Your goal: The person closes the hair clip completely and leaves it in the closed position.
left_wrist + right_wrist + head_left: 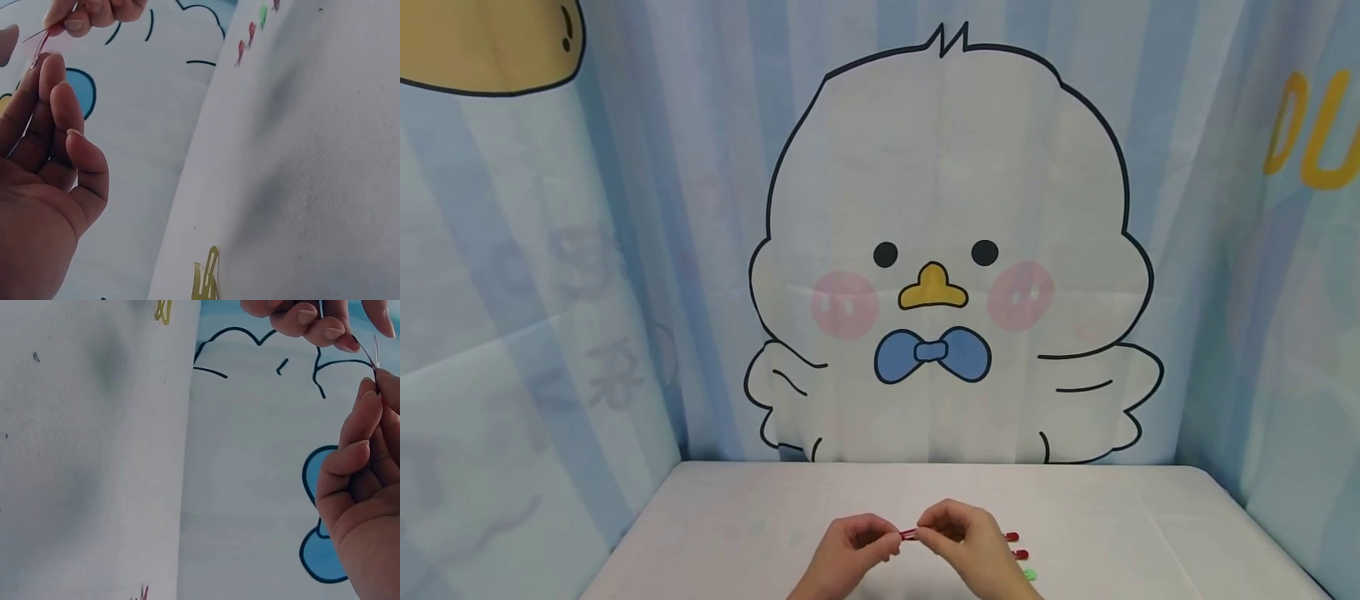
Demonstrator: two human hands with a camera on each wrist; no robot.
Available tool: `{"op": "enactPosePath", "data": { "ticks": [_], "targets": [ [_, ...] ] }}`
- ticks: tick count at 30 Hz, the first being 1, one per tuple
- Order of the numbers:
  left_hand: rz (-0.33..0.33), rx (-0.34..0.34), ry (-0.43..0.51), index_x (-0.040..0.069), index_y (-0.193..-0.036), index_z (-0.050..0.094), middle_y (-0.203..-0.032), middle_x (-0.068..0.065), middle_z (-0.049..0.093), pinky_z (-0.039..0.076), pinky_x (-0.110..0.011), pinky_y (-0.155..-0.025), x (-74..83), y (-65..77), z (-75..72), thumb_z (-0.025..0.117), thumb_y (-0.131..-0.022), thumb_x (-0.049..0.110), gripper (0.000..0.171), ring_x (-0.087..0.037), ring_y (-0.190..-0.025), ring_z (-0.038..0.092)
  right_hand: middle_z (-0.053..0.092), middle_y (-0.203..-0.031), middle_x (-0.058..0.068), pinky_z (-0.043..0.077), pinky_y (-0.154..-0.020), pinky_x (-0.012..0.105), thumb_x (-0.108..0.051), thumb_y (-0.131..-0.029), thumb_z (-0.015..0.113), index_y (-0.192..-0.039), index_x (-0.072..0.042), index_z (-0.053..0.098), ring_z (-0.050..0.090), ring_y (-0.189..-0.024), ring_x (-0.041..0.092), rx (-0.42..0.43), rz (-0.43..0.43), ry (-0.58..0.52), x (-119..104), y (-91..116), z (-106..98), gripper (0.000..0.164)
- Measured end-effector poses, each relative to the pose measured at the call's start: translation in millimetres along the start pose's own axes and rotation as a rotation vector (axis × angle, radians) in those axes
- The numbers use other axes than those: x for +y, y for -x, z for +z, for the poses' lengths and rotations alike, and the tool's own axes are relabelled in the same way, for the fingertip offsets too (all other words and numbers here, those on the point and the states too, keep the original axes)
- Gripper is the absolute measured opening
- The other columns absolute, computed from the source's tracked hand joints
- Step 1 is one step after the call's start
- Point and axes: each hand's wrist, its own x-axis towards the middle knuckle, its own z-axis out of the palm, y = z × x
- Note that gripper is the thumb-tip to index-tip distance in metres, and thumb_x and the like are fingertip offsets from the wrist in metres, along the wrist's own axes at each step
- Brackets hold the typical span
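Between the hands is a red snap hair clip (909, 535), its thin prongs spread apart in the left wrist view. My right hand (973, 546) pinches one end of it between thumb and forefinger. At the other end, a fingertip of my left hand (847, 554) touches one prong. Both wrist views show the left thumb a little apart, near the tip of the other prong. The left hand's remaining fingers (67, 103) are loosely bent. In the right wrist view, the right hand (369, 487) has its other fingers bent toward the palm.
On the white table (737, 508), a row of red hair clips (1020, 554) and a green hair clip (1030, 575) lies beyond the right hand. Yellowish clips (212, 269) lie on the left side. A printed cloth backdrop (940, 167) encloses the table's back and sides.
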Motion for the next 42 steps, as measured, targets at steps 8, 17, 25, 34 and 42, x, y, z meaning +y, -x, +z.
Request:
{"op": "enactPosePath", "data": {
  "ticks": [8,17,25,34,42],
  "targets": [
    [0.023,0.052,0.007,-0.003,-0.096,0.071,-0.085,-0.002,0.069,0.049,-0.033,-0.070,-1.8,-1.1,4.2,0.071,-0.094,0.010,0.014,-0.017,-0.079,0.059,0.069,-0.086,0.002,0.051,-0.066,0.028,-0.013,-0.093,0.073,-0.098,-0.001,0.071,0.059,-0.075,0.019,-0.011,0.032,-0.004,-1.1,0.3,-0.2,0.013],
    [0.060,0.104,-0.004,-0.003,-0.089,0.069,-0.079,-0.001,0.067,0.048,-0.030,-0.065,-2.7,-0.7,6.2,0.073,-0.091,0.009,0.013,-0.017,-0.077,0.058,0.070,-0.086,0.001,0.052,-0.067,0.026,-0.012,-0.092,0.074,-0.094,-0.003,0.072,0.062,-0.076,0.018,0.006,-0.022,0.037,-4.6,0.0,4.4,0.009],
    [0.058,0.169,-0.048,0.000,-0.086,0.071,-0.077,-0.001,0.068,0.045,-0.030,-0.065,-4.0,-2.6,10.1,0.075,-0.088,0.011,0.012,-0.017,-0.076,0.058,0.070,-0.082,-0.001,0.051,-0.063,0.025,-0.010,-0.090,0.075,-0.090,-0.004,0.073,0.062,-0.071,0.013,0.050,-0.062,0.097,-5.6,0.5,7.1,0.006],
    [0.004,0.182,-0.056,0.001,-0.086,0.071,-0.077,0.000,0.067,0.045,-0.034,-0.066,-6.5,-3.1,13.8,0.074,-0.088,0.012,0.011,-0.015,-0.073,0.058,0.070,-0.084,-0.001,0.053,-0.066,0.028,-0.011,-0.089,0.077,-0.094,-0.005,0.074,0.063,-0.074,0.016,0.040,-0.005,0.086,-0.4,1.2,7.6,0.009],
    [-0.020,0.176,-0.034,0.001,-0.088,0.070,-0.077,0.000,0.065,0.043,-0.034,-0.067,-4.2,-2.9,13.5,0.070,-0.091,0.011,0.010,-0.016,-0.073,0.055,0.070,-0.085,-0.003,0.050,-0.063,0.025,-0.004,-0.086,0.078,-0.098,-0.006,0.074,0.059,-0.071,0.006,0.000,-0.208,0.170,3.6,1.9,6.7,0.013]
  ]
}}
